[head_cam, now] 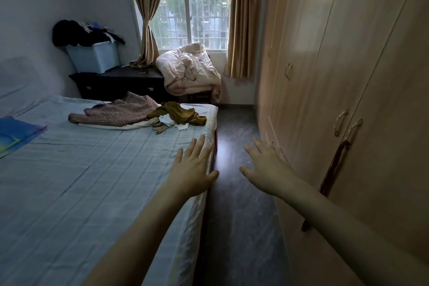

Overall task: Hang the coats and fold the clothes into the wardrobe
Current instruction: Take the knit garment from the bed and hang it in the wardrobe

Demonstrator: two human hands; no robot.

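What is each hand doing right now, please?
Left hand: open, fingers straight, holding nothing.
Right hand: open, fingers spread, holding nothing.

Only one view, from the person's head, wide-angle, with bent lines at the edges. Looking forward and down along the floor (234, 193) between bed (92, 181) on the left and wardrobe (348, 76) on the right, towards the window (197, 7) at the far end. Close to left hand (193, 169) and right hand (269, 167), both stretched forward. No second view for overlap.
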